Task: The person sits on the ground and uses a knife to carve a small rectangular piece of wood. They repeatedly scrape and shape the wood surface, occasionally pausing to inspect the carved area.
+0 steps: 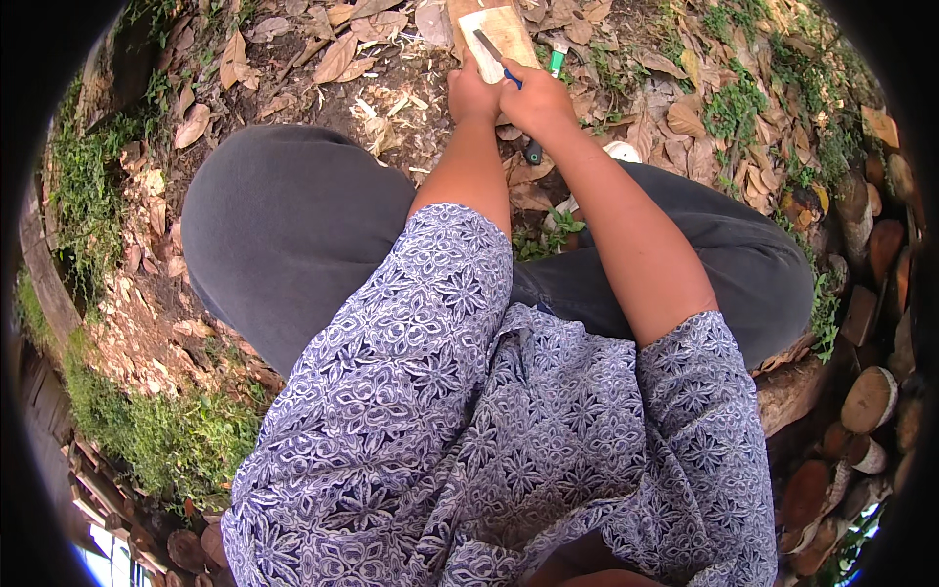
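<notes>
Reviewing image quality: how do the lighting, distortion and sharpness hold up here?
Head view: daylight without hard shadows; black fisheye rim hides the corners; stacked logs curve along the right; blown-out patches at lower left and lower right; pale wood looks nearly washed out; blue-handled chisel readable but small near the top edge.

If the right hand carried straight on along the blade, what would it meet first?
Probably the pale wood block, directly ahead beneath the blade; how much height separates the right hand from it is unclear.
</notes>
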### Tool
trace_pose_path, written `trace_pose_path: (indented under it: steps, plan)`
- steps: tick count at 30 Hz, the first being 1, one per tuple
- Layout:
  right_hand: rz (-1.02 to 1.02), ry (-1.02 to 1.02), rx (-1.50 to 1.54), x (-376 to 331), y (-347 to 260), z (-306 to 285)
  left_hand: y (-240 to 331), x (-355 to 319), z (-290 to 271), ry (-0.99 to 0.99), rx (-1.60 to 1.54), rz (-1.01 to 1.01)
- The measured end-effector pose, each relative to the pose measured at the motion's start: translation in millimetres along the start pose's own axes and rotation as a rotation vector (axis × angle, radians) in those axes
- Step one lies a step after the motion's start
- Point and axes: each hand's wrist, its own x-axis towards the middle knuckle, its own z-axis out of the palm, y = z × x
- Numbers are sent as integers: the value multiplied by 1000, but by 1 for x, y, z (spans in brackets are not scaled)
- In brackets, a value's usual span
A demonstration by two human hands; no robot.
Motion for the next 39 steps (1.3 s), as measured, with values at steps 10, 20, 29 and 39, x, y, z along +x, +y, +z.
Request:
trace_pose_path:
  steps: [10,20,29,39]
  plan:
    - [-61,133,102,43,-11,16,-8,7,2,-19,-25,38]
    - [-118,187,286,43,13,6,1,1,0,31,-9,38]
    - [-26,158,322,27,41,23,37,54,-25,278,216,319]
    - [-13,142,383,27,62,19,22,87,-17,462,100,350]
